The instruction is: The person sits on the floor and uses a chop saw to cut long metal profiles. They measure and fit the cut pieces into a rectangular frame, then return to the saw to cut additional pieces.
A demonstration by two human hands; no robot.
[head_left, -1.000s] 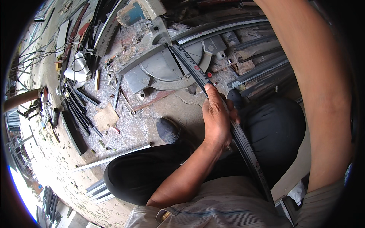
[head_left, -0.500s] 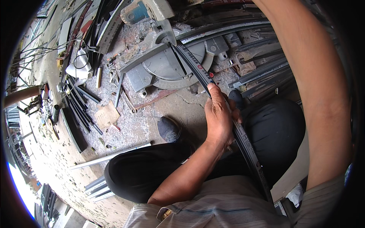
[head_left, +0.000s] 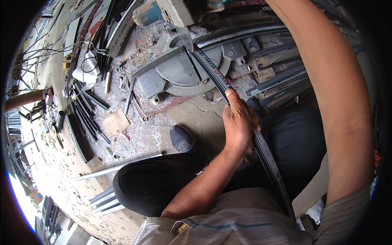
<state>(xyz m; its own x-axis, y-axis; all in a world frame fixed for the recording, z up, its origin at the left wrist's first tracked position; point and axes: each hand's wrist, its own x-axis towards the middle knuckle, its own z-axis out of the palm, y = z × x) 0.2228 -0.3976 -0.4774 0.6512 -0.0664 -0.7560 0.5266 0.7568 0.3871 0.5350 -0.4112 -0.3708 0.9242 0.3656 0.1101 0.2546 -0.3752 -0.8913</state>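
Note:
My left hand [head_left: 238, 122] is wrapped round a long dark metal profile [head_left: 267, 157] with a printed film strip along it, its thumb lying along the top face. The profile slants from beside my right hip, across my lap, up to a mitre saw. Its far end lies over the saw's round grey base [head_left: 171, 73], right by the blade [head_left: 182, 40]. Above it hangs the saw head [head_left: 177, 14], grey with a teal part. My right forearm reaches up and out past the top edge, so the right hand is out of sight.
Several dark profiles [head_left: 281, 81] lie right of the saw. A bundle of short black pieces [head_left: 87, 114] rests on the left, near a piece of cardboard [head_left: 116, 122] and loose cables [head_left: 53, 51]. A pale bar [head_left: 122, 165] lies by my left knee; my shoe [head_left: 181, 139] stands before the saw.
Very little differs: the view has shifted slightly, and my left hand keeps its hold on the profile at the saw.

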